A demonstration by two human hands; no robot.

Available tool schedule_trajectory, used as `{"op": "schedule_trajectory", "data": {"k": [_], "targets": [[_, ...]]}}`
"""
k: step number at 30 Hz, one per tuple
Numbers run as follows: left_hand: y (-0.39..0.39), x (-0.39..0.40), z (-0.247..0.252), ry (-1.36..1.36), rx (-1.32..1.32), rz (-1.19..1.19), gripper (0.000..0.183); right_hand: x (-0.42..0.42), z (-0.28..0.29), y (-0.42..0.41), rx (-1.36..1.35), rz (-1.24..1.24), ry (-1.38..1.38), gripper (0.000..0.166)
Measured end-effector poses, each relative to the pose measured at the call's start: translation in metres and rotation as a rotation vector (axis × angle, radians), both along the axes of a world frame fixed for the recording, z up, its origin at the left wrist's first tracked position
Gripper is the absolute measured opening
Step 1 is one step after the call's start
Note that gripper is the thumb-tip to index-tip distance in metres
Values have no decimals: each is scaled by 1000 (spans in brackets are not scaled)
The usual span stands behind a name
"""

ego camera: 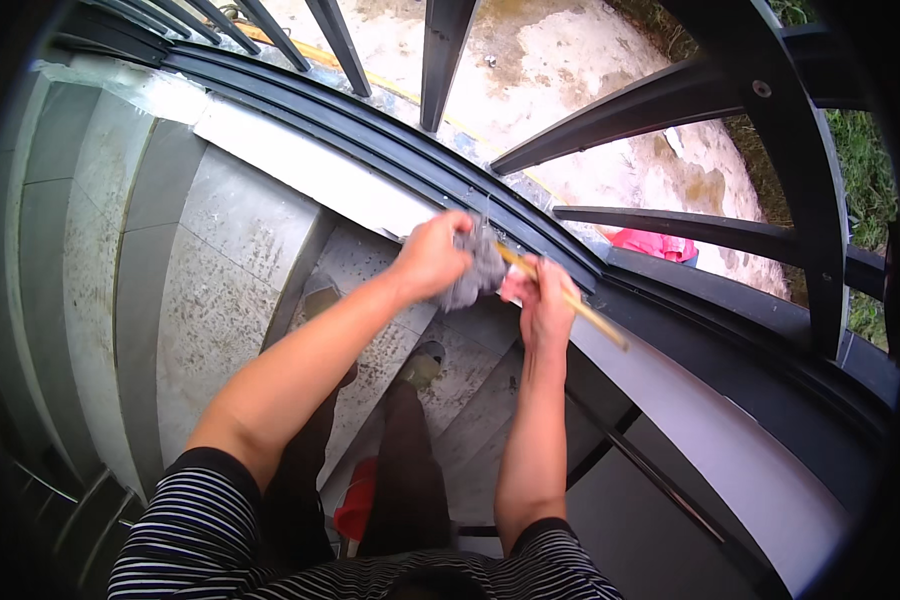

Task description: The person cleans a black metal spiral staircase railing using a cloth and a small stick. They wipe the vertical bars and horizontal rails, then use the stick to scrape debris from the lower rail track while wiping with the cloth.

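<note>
My left hand [431, 255] grips a crumpled grey rag [474, 289] above the inner edge of the window sill. In my right hand [546, 296] is a thin yellowish stick [598, 324], slanting down to the right. Its upper end meets the rag, and the cloth hides the tip, so I cannot tell what is on that end. Both hands are close together over the dark metal window track [390, 154], which has small bits of debris on it. Along its inner side runs a white sill [300, 169].
Dark metal bars [446, 67] stand beyond the track. Tiled stairs [217, 247], spotted with dirt, curve down to the left. My shoes [422, 365] are on a step, with a red bucket [356, 499] behind my legs. A pink item [652, 244] lies outside, past the bars.
</note>
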State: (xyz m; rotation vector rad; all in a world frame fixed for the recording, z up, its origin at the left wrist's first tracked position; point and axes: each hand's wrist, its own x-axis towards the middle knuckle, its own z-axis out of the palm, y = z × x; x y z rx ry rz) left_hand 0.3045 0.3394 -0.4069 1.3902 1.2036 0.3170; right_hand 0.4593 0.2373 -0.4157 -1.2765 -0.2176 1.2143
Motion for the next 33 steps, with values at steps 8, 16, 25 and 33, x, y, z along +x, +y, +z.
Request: {"op": "schedule_trajectory", "data": {"k": [8, 16, 25, 33], "targets": [[-107, -37, 19, 286, -17, -379, 17, -39, 40, -129, -379, 12, -512, 25], [-117, -15, 31, 189, -211, -147, 16, -51, 44, -126, -311, -187, -449, 24], [-110, -13, 18, -39, -401, 63, 35, -38, 25, -123, -410, -197, -185, 25], [-87, 3, 64, -304, -391, -172, 17, -32, -1, -131, -463, -379, 238, 25]]}}
